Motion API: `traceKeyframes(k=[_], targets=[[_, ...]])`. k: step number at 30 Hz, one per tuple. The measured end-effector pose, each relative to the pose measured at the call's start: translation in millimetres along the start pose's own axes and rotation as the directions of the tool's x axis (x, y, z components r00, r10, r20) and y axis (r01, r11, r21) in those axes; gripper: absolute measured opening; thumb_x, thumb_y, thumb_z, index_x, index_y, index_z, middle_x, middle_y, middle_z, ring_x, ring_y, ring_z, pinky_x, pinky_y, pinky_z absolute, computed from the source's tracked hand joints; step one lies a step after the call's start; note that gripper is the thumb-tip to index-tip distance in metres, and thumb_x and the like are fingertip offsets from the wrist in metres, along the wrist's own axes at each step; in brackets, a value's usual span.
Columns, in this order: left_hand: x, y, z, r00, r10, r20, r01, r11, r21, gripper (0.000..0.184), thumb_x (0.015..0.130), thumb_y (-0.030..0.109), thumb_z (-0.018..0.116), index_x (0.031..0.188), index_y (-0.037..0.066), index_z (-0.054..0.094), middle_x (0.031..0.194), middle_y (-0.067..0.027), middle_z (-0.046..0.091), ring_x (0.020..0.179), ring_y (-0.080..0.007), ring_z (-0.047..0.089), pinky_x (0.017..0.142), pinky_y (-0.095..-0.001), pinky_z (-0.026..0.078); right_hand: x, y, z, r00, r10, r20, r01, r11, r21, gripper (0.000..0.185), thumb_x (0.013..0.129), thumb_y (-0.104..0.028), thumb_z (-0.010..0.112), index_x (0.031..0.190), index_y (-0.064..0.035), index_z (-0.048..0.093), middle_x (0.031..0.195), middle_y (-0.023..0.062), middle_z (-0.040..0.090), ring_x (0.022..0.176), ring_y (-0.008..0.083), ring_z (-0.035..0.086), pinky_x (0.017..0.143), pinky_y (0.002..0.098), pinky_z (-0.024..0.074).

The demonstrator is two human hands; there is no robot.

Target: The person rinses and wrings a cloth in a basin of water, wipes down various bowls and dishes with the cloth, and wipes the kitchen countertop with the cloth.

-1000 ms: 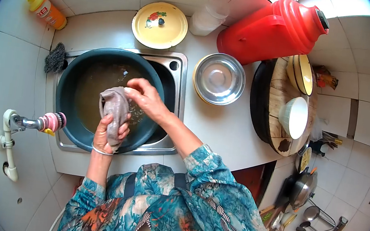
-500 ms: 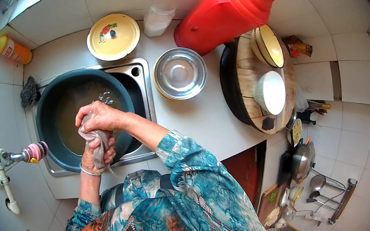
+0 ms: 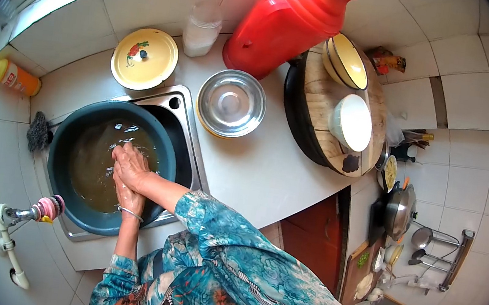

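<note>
A dark green basin (image 3: 59, 153) of murky brown water sits in the metal sink (image 3: 189, 122). My right hand (image 3: 133, 169) lies over my left hand (image 3: 128, 197), low in the basin, with its fingers pressed together. A white bangle circles my left wrist. The fingers of my left hand are mostly hidden beneath the right. No grey cloth shows now; whether it is between my hands or under the water cannot be seen.
Behind the sink are a yellow lid (image 3: 144, 59), a clear jar (image 3: 202, 31) and a red thermos (image 3: 286, 25). Metal bowls (image 3: 232, 103) stand to the right, beside bowls on a round wooden board (image 3: 319, 104). A tap (image 3: 33, 211) juts in at left.
My hands have gone from wringing the grey cloth above the basin to lying together low in it, and the cloth has gone out of sight. The view has shifted slightly.
</note>
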State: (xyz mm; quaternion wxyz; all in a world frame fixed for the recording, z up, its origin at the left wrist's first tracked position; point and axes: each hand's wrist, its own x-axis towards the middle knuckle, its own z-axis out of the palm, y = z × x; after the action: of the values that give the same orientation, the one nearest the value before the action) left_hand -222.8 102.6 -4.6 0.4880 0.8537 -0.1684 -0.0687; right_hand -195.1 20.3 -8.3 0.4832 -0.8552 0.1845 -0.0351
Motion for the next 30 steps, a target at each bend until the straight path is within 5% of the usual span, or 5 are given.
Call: traceKeyframes(k=[5,8,12,16,30], targets=[[6.7,-45.9,11.3,0.892,-0.295,0.343,0.448,0.478,-0.756,0.049,0.081,0.028,0.068,0.120,0.005,0.047,0.113,-0.0139,0.052,0.097,-0.0253,0.055,0.084,-0.0354,0.045,3.2,-29.7,-27.6,0.935,0.029,0.355,-0.026,1.000,-0.014,0.050,0.077,-0.025,0.066,0.123,-0.0090,0.058,0.123,0.0171,0.054,0.109,0.0328,0.055,0.095,0.0393,0.0445],[13.8,21.9,-30.0,0.709,-0.542,0.450,0.704,0.568,-0.426,0.046,0.081,0.033,0.068,0.112,0.003,0.051,0.089,-0.0139,0.060,0.064,-0.0191,0.061,0.054,-0.0285,0.051,16.5,-25.5,-68.7,0.858,-0.094,0.506,-0.184,0.863,0.471,0.055,0.079,-0.029,0.068,0.127,-0.0077,0.056,0.125,0.0142,0.054,0.117,0.0260,0.052,0.099,0.0369,0.0415],[12.4,51.6,-53.4,0.714,-0.057,0.698,0.680,-0.186,-0.710,0.060,0.085,0.050,0.062,0.121,0.004,0.046,0.087,-0.0091,0.056,0.054,-0.0131,0.052,0.044,-0.0246,0.042,11.6,-24.4,-111.4,0.867,-0.137,0.479,-0.327,0.569,0.755,0.063,0.083,-0.031,0.067,0.135,-0.0029,0.046,0.125,0.0114,0.054,0.118,0.0191,0.050,0.103,0.0331,0.0387],[3.0,100.0,-62.3,0.708,0.306,0.636,0.696,-0.455,-0.556,0.070,0.083,0.052,0.065,0.127,0.003,0.041,0.088,-0.0093,0.054,0.055,-0.0130,0.051,0.047,-0.0263,0.038,4.7,-76.0,-126.2,0.766,-0.444,0.465,-0.358,0.306,0.882,0.060,0.079,-0.024,0.064,0.133,-0.0030,0.047,0.118,0.0122,0.058,0.107,0.0232,0.060,0.096,0.0360,0.0461],[11.0,83.1,-73.4,0.647,-0.033,0.762,0.763,0.033,-0.646,0.047,0.075,0.036,0.071,0.103,0.003,0.054,0.077,-0.0124,0.056,0.048,-0.0135,0.047,0.043,-0.0252,0.041,11.5,-73.3,-119.6,0.717,-0.470,0.515,0.019,0.751,0.660,0.019,0.080,-0.022,0.066,0.090,-0.0047,0.063,0.088,0.0049,0.060,0.086,0.0152,0.057,0.080,0.0311,0.0461]])
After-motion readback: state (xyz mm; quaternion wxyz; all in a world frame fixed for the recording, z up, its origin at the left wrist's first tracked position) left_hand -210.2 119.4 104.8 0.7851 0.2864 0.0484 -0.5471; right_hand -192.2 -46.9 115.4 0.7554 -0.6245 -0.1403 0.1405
